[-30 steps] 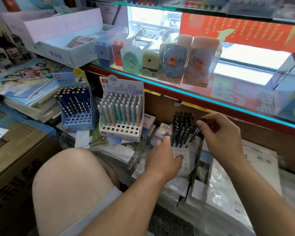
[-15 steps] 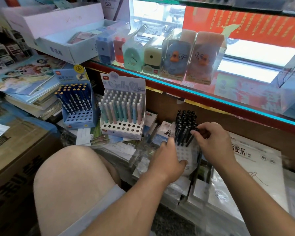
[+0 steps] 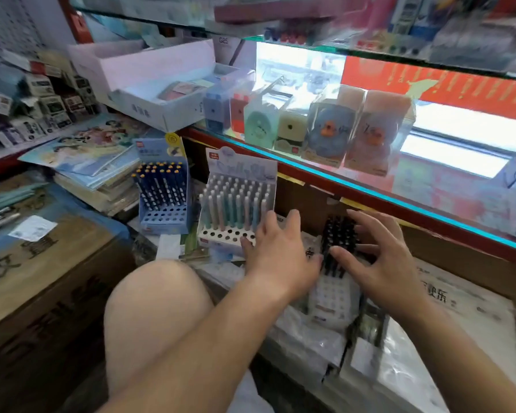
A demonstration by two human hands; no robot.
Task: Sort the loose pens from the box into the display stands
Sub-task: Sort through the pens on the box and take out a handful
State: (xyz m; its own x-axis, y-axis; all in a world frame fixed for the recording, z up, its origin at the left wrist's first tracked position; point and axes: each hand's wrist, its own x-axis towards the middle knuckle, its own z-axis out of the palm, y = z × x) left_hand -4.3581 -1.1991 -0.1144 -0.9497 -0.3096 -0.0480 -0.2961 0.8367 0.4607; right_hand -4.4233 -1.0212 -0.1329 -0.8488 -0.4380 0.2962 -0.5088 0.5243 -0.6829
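A white display stand (image 3: 334, 296) with several black pens (image 3: 338, 236) standing in its back rows sits low in the middle. My left hand (image 3: 276, 257) hovers just left of it, fingers straight and spread, holding nothing. My right hand (image 3: 376, 257) is just right of the black pens, fingers spread, its thumb close to the pens, nothing in its grasp. To the left stand a white stand of pastel pens (image 3: 236, 210) and a blue stand of dark blue pens (image 3: 163, 195). No box of loose pens is identifiable.
A glass shelf (image 3: 370, 189) with boxed pencil sharpeners hangs over the stands. Stacked books (image 3: 93, 162) lie at the left, a cardboard carton (image 3: 42, 263) below them. My bare knee (image 3: 152, 317) is in the foreground. Plastic-wrapped paper packs (image 3: 429, 353) lie at the right.
My right hand has let go of the black pen it was placing and spread open. My left hand lifted off the stand's front and opened. The camera tilted up.
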